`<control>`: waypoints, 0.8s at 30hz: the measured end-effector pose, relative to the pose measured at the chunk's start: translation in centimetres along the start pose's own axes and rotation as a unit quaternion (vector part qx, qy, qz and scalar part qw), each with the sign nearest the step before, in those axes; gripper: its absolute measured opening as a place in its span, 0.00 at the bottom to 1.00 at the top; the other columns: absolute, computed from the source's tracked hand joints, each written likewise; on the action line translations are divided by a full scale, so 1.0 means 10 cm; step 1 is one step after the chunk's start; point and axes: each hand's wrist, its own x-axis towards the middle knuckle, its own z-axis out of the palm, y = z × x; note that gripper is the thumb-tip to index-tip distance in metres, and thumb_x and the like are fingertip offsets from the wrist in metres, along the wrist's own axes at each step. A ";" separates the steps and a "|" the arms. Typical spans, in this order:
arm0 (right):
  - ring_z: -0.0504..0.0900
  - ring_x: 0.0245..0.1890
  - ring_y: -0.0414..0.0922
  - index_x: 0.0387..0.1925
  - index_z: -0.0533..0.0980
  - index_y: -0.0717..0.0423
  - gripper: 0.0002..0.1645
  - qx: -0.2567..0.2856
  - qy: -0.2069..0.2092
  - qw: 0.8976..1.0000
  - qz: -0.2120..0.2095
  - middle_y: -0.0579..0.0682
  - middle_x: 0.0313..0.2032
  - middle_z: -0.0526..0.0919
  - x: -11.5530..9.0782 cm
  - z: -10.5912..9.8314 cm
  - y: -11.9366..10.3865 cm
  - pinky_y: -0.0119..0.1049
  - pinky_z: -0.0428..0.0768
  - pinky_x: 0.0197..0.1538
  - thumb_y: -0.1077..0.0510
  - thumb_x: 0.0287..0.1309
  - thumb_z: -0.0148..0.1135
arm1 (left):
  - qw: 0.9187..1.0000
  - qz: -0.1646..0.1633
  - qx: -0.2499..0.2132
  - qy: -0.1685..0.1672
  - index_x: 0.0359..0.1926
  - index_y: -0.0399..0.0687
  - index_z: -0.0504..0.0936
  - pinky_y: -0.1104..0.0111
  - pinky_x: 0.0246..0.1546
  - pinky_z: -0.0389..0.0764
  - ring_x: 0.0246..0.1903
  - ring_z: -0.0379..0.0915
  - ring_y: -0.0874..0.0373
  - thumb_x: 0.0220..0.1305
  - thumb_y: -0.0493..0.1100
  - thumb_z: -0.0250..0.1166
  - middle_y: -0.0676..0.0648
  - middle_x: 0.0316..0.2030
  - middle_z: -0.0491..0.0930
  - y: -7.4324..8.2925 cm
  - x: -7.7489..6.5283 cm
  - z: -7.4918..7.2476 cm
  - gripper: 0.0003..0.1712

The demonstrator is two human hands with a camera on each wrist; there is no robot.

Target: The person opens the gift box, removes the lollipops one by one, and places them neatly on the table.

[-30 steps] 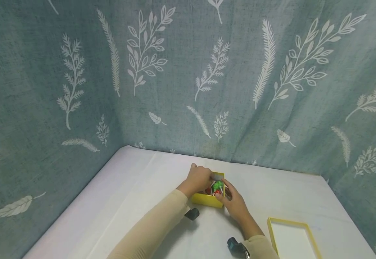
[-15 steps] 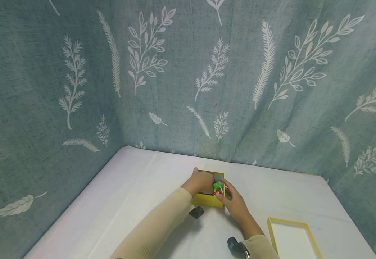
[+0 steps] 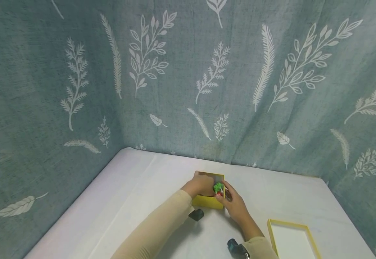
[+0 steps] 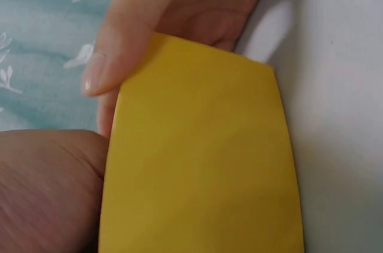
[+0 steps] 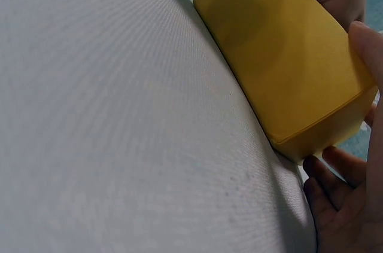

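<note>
A yellow open box (image 3: pixel 208 202) stands on the white table. Inside, at its right end, a green-wrapped lollipop (image 3: pixel 218 187) shows, with a bit of red wrapper (image 3: pixel 219 193) below. My left hand (image 3: pixel 203 184) reaches down into the left part of the box, its fingers hidden behind the near wall. In the left wrist view only the back of that hand shows beside the yellow wall. My right hand (image 3: pixel 236 205) holds the box's right end; in the right wrist view the thumb (image 5: pixel 366 43) lies over the rim and curled fingers touch the end wall.
A yellow-rimmed white lid (image 3: pixel 293 239) lies on the white table (image 3: pixel 136 201) at the front right, close to the right forearm. A blue-green leaf-patterned curtain (image 3: pixel 181 72) rises behind the table and along its sides.
My left hand has moved right and deeper into the box, covering the sticks and red wrapper seen at its left. My right hand stays on the box's right end.
</note>
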 end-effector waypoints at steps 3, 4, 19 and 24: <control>0.68 0.64 0.61 0.72 0.61 0.45 0.44 0.001 0.003 1.000 -0.002 0.61 0.68 0.64 -0.01 -0.01 0.00 0.59 0.65 0.61 0.38 0.58 0.64 | 1.000 -0.008 -0.019 0.013 0.43 0.53 0.86 0.52 0.50 0.61 0.34 0.74 0.59 0.61 0.56 0.64 0.55 0.39 0.84 0.01 0.01 -0.01 0.16; 0.68 0.64 0.61 0.72 0.62 0.45 0.44 0.002 0.003 1.000 -0.001 0.60 0.68 0.65 0.00 0.00 0.00 0.58 0.65 0.61 0.38 0.58 0.64 | 1.000 -0.012 -0.023 0.017 0.43 0.53 0.86 0.52 0.50 0.61 0.35 0.75 0.59 0.61 0.55 0.64 0.55 0.39 0.84 0.01 0.01 -0.01 0.15; 0.67 0.65 0.60 0.72 0.61 0.42 0.44 0.009 -0.002 1.000 0.012 0.60 0.68 0.65 0.02 0.00 0.01 0.58 0.63 0.63 0.38 0.58 0.64 | 1.000 0.017 -0.011 -0.024 0.29 0.57 0.85 0.55 0.46 0.57 0.28 0.70 0.58 0.62 0.50 0.65 0.59 0.25 0.78 0.00 -0.06 -0.07 0.07; 0.67 0.64 0.60 0.72 0.61 0.43 0.43 0.009 0.000 1.000 0.008 0.60 0.68 0.65 0.02 -0.02 0.02 0.59 0.63 0.63 0.38 0.59 0.64 | 0.998 0.060 -0.019 0.025 0.28 0.59 0.84 0.57 0.44 0.58 0.26 0.70 0.62 0.62 0.51 0.67 0.62 0.22 0.77 -0.06 -0.06 -0.04 0.07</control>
